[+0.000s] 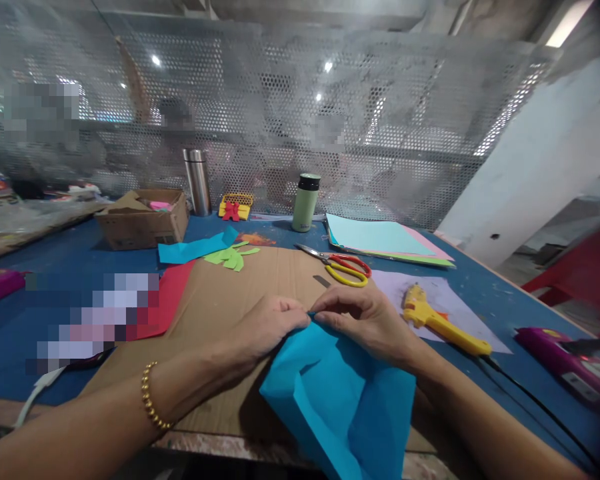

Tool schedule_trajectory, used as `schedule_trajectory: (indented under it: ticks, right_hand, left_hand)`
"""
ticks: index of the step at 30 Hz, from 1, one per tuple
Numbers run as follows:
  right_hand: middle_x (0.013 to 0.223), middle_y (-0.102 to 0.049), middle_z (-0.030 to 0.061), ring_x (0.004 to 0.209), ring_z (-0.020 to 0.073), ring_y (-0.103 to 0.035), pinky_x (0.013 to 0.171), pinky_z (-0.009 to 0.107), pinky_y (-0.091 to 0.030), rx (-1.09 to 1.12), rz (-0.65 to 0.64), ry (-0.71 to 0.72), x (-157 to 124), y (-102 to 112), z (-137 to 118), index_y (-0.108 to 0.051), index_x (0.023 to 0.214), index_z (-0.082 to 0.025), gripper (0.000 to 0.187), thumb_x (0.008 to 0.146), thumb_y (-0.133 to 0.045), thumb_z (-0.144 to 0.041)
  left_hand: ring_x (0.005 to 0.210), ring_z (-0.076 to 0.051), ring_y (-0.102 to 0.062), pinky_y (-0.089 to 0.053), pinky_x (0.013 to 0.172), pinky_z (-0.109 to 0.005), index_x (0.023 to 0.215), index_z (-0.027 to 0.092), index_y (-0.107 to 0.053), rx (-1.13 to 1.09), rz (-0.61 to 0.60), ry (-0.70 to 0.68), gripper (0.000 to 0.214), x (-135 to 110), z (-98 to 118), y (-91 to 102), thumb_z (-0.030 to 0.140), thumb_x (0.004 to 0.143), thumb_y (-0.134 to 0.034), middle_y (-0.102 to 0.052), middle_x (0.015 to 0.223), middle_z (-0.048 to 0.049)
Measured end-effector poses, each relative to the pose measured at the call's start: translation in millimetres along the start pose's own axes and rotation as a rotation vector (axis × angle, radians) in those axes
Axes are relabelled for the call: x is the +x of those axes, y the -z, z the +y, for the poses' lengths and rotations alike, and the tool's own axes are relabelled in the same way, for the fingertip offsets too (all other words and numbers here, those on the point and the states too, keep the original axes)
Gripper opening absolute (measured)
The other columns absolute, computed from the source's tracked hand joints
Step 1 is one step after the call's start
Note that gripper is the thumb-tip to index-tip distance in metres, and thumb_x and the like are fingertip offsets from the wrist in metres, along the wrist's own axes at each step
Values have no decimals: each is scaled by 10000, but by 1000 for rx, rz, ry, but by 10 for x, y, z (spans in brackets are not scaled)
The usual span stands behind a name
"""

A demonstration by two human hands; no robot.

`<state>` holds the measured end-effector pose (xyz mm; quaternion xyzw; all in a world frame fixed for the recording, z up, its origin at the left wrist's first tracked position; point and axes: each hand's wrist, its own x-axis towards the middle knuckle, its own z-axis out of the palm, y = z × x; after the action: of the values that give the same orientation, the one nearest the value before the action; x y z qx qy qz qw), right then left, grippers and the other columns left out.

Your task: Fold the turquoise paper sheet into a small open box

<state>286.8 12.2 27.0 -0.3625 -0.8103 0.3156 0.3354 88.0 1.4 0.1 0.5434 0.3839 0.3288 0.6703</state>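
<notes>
A creased sheet of blue paper (340, 393) hangs from my fingers over the near edge of the cardboard (215, 347). My left hand (275, 323) pinches its top edge from the left. Opposite it, my right hand (365, 320) pinches the same edge, thumb and forefinger together, with the fingertips of both hands almost touching. The paper's lower end drops out of view. Just beyond my right hand lie scissors (347, 263) with one red and one yellow handle, and a small dark strip (322, 281).
A yellow glue gun (440, 320) rests on lilac paper (390, 283) at right, its cord trailing nearer. Behind are coloured sheets (380, 237), a green bottle (305, 203), a steel flask (198, 183) and a cardboard box (143, 227). Green paper pieces (230, 257) and red paper (167, 300) lie left.
</notes>
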Motion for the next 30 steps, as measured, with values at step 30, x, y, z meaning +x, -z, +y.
schedule_trajectory:
  ticks: [30]
  right_hand:
    - [796, -724, 32, 722, 137, -629, 650, 221, -471, 40, -25, -35, -24, 2, 30, -742, 859, -168, 127, 876, -647, -251]
  left_hand:
    - [526, -75, -345, -250, 502, -221, 644, 169, -479, -15, -50, -80, 516, 22, -10, 15, 632, 713, -696, -417, 586, 49]
